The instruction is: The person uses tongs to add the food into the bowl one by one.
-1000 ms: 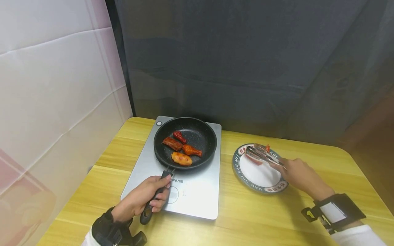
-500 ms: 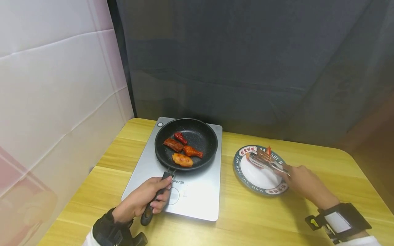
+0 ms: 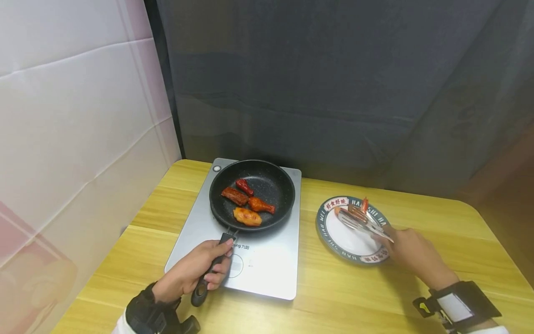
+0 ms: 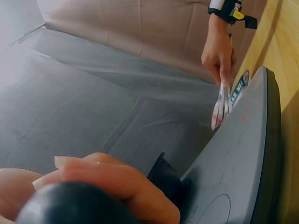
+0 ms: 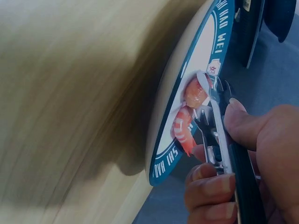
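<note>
Here, a person's left hand [image 3: 204,266] wraps its fingers around the handle [image 3: 199,295] of a black pan [image 3: 273,188] resting on a silver cooktop [image 3: 271,273]. In the pan lie a red drumstick [image 3: 244,186], a brown slab [image 3: 235,196], an orange drumstick [image 3: 261,205] and a yellow wing [image 3: 247,216]. At right, the right hand [image 3: 410,253] clamps thumb and fingers on metal tongs [image 3: 359,223], whose tips reach over a rimmed plate [image 3: 327,239] on the wooden table [image 3: 333,297]. Striped red food [image 5: 183,128] sits on the plate at the tips; whether they pinch it is impossible to tell.
</note>
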Tool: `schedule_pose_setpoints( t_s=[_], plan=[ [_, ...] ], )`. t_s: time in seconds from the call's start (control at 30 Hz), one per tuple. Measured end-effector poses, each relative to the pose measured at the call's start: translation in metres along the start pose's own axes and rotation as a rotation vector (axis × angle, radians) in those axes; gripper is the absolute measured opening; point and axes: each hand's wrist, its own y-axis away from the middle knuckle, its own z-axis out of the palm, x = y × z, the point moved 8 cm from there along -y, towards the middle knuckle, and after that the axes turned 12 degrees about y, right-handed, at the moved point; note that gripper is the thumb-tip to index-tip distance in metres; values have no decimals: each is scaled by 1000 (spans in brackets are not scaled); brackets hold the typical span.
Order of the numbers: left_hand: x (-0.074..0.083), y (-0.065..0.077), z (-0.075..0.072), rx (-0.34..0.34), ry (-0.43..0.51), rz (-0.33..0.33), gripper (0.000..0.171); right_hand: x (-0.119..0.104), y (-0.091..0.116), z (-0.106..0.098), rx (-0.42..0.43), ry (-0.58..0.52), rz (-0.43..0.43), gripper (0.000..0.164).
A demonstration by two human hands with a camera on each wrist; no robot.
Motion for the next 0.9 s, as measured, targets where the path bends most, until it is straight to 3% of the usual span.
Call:
schedule_pose_setpoints(
  t_s=[0.67,0.9],
  plan=[
    [-2,0,-1,13,-7,-1,29,3,-1,-3,12,-15,-26,33],
    [-1,0,-2,15,-13,8,30,5,-7,-34,144,34,-75,24]
  ],
)
